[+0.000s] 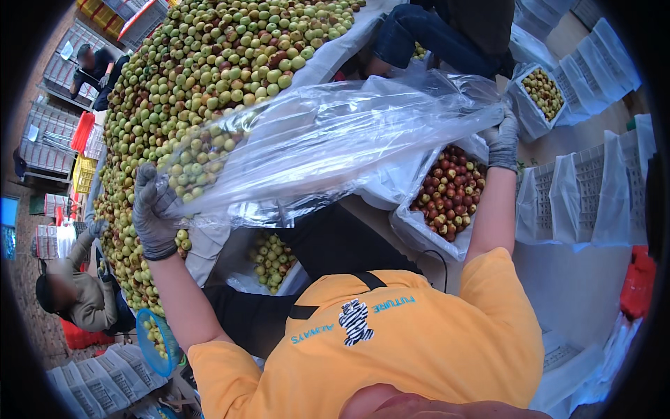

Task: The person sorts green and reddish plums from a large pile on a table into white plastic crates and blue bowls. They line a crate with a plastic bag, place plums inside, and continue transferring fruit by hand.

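Observation:
A sheet or bag of clear plastic film (pixel 314 141) is stretched between my hands, both in grey gloves. My left hand (pixel 154 209) grips its lower left end, over the edge of a large heap of green and reddish jujube-like fruit (pixel 209 68). At the film's upper right end, my right hand (pixel 503 137) is closed on it. Below that hand stands a plastic-lined crate (pixel 405 220) of dark red fruit (pixel 450 194). Another lined crate of green fruit (pixel 272 262) sits between my legs, partly hidden by the film and a leg.
Rows of lined crates (pixel 581 199) stand at the right, and a filled lined crate (pixel 542 97) at the upper right. A blue basket (pixel 157 343) holds fruit at lower left. One person (pixel 439 36) sits close ahead; two others (pixel 86 298) are beyond the heap's left side.

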{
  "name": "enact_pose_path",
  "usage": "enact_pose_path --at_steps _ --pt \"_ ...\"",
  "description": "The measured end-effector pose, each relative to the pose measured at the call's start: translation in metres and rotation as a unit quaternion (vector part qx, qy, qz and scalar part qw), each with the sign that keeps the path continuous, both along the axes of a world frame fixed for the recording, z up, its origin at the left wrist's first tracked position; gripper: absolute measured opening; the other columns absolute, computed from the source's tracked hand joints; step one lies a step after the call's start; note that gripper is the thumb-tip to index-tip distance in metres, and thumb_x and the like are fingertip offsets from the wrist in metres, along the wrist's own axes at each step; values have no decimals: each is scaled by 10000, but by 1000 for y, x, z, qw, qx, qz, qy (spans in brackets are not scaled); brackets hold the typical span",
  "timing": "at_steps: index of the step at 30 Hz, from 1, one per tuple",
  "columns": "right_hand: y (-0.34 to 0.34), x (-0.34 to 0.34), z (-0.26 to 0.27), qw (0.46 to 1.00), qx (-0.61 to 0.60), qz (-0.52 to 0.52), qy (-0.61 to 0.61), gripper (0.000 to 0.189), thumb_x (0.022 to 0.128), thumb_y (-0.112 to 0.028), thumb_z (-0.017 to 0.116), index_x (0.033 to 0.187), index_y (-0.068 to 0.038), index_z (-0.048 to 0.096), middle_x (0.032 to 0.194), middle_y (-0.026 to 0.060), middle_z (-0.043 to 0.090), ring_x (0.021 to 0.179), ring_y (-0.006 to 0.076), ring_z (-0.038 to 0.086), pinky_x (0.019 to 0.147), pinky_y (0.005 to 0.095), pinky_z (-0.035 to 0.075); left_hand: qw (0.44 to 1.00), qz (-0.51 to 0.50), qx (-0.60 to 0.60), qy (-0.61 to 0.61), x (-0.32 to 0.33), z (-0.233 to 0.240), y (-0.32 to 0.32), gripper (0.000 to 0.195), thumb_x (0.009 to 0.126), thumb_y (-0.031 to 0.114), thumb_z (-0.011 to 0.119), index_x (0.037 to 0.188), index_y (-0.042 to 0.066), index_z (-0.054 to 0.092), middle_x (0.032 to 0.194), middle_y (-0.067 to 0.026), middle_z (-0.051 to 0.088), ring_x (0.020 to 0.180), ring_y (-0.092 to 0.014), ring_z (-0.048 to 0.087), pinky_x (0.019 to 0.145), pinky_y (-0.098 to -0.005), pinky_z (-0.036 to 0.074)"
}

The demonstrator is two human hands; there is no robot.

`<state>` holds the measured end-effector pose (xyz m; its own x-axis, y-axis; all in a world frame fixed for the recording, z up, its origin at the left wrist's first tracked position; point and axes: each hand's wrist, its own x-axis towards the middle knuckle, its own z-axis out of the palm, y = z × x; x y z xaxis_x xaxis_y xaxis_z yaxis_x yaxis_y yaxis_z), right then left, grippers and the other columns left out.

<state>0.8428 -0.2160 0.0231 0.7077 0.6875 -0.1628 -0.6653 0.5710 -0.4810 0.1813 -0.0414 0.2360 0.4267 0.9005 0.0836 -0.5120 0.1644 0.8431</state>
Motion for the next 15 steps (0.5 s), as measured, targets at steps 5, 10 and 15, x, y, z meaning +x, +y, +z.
enact_pose_path --at_steps 5,10,15 --pt "-36 16 61 968 -181 -49 -165 123 924 -174 628 1014 -95 607 889 6 610 693 107 598 598 262 550 721 20 273 636 -50 -9 31 195 829 137 719 945 33 602 829 11 594 737 -106 550 689 -266 493" --pt "-66 -58 110 858 -251 191 -405 244 899 -198 658 1100 -62 632 1004 26 623 947 135 593 846 308 505 602 316 265 683 -86 -40 96 287 915 200 635 1098 -12 573 961 -118 659 823 -177 607 758 -330 513" --pt "-65 -65 70 544 -393 167 -722 356 842 -239 713 1101 -12 624 1030 82 642 929 191 585 858 322 476 751 420 85 503 -76 -29 105 360 961 291 562 1154 -12 542 976 -121 655 831 -192 611 760 -340 516"
